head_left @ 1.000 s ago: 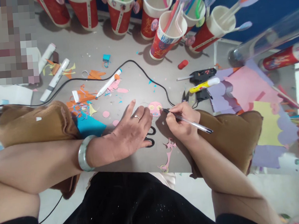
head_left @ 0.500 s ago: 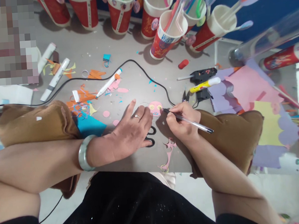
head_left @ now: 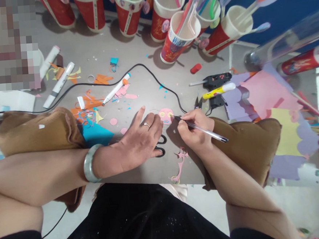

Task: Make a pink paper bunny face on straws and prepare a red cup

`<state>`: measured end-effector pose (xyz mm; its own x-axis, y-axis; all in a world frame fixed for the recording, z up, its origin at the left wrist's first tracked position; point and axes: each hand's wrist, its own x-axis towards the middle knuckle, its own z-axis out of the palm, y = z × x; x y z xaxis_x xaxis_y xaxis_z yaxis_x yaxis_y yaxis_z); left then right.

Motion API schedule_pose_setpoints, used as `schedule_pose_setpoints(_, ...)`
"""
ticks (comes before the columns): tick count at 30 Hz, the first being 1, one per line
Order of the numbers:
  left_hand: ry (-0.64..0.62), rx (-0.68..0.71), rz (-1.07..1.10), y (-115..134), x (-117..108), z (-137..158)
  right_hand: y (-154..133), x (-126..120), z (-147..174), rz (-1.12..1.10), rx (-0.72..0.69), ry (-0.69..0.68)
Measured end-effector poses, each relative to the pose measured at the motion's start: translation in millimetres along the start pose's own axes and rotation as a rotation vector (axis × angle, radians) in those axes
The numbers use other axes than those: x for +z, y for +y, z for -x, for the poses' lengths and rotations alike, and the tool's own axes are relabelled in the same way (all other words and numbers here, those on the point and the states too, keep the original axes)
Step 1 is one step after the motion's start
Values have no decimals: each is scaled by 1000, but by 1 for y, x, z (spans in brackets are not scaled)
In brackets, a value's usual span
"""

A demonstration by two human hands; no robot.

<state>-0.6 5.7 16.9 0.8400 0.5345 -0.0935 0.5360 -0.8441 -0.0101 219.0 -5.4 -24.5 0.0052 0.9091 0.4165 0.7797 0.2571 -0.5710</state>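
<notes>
A small pink paper disc (head_left: pixel 166 116) with two yellow rings and a blue drawn mark lies on the table. My left hand (head_left: pixel 139 139) is spread palm down, its fingertips at the disc's left edge and its thumb by the black handles of scissors (head_left: pixel 161 150); the rest of the scissors is hidden beneath it. Between its fingers my right hand (head_left: pixel 197 129) holds a clear ballpoint pen (head_left: pixel 211 133), the tip at the disc's right-hand yellow ring. A pink paper offcut (head_left: pixel 181 161) lies nearer the table's front edge.
Red paper cups (head_left: pixel 179 38) with straws stand along the back. A black cable (head_left: pixel 139 65) crosses to a glue gun (head_left: pixel 214 83), with a yellow marker (head_left: pixel 219 90) over it. Brown cushions (head_left: pixel 246 146) flank the arms. Coloured paper sheets (head_left: pixel 269 93) lie right, scraps and white markers (head_left: pixel 60 84) left.
</notes>
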Motion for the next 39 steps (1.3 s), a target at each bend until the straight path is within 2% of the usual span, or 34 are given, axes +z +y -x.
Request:
schedule_pose_setpoints(9, 27, 3, -33, 0, 0, 0, 1, 0, 0, -11, -5, -2)
schedule_pose_setpoints(21, -26, 0, 5, 0, -2, -1, 1, 0, 2, 11, 22, -2)
schedule_pose_setpoints(27, 24, 0, -41, 0, 4, 1, 5, 1, 5, -109, -56, 181)
schedule_pose_setpoints(29, 41, 8, -62, 0, 6, 1, 5, 2, 6, -176, -82, 203)
schedule_pose_setpoints(31, 57, 14, -92, 0, 7, 1, 2, 3, 7, -185, -76, 171)
schedule_pose_setpoints(34, 59, 19, -111, 0, 6, 1, -4, 3, 7, -109, -37, 51)
schedule_pose_setpoints(36, 51, 20, -87, 0, 4, 1, -7, 3, 6, -69, -32, -30)
schedule_pose_setpoints(39, 44, 4, -26, 0, 2, 0, -9, 2, 4, -57, -50, -74)
